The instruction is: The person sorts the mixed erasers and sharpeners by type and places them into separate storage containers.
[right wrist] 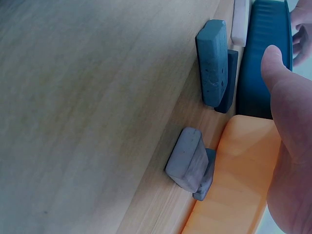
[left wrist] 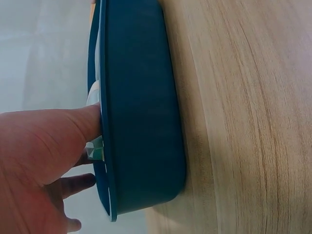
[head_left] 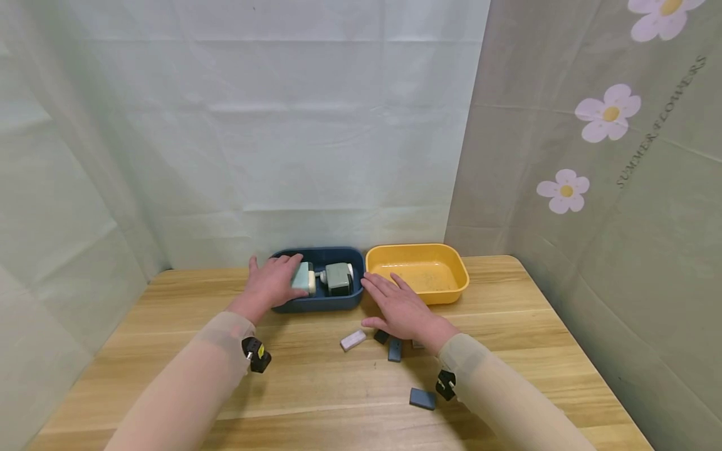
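My left hand reaches over the left end of the navy bin. Its thumb and fingers grip a pale teal, boxy item with a cream end, inside that bin. Beside this item lies a grey-green boxy item with black and white parts. In the left wrist view the bin wall hides most of what the fingers hold. My right hand hovers palm down with fingers extended, at the left front corner of the yellow bin; nothing is in its grasp.
Below the right hand, small blocks lie on the wooden table: a whitish block, a black block, a dark blue block and, nearer, another blue block. A grey block shows before the yellow bin. Curtains stand behind.
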The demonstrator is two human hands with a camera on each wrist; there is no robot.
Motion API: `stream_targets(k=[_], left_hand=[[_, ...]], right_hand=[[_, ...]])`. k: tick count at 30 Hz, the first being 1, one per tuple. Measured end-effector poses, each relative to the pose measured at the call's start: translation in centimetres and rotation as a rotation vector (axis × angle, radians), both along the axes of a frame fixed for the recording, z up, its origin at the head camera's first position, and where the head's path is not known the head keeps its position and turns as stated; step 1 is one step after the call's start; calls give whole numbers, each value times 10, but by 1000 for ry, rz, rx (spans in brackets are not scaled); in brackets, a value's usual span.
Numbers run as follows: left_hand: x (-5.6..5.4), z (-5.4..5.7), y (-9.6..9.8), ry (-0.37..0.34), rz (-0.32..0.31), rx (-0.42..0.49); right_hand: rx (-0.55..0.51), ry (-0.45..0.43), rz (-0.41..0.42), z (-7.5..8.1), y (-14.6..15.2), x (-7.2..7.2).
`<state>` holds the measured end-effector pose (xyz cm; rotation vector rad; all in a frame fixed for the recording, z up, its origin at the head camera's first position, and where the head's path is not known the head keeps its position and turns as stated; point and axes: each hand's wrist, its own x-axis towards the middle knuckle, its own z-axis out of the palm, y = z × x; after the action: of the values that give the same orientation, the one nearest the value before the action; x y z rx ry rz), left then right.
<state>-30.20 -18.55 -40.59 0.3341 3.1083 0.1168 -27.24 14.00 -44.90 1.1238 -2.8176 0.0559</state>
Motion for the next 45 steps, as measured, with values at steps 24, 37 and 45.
stream_targets(k=[24, 37, 45], left_hand=[[-1, 4, -4, -44, -6, 16], [4, 10, -2, -61, -25, 13], [8, 11, 5, -16, -42, 40]], right_hand=[[3, -1, -9, -1, 0, 0], [-5, -7, -4, 1, 0, 0], [-12, -16, -4, 1, 1, 0]])
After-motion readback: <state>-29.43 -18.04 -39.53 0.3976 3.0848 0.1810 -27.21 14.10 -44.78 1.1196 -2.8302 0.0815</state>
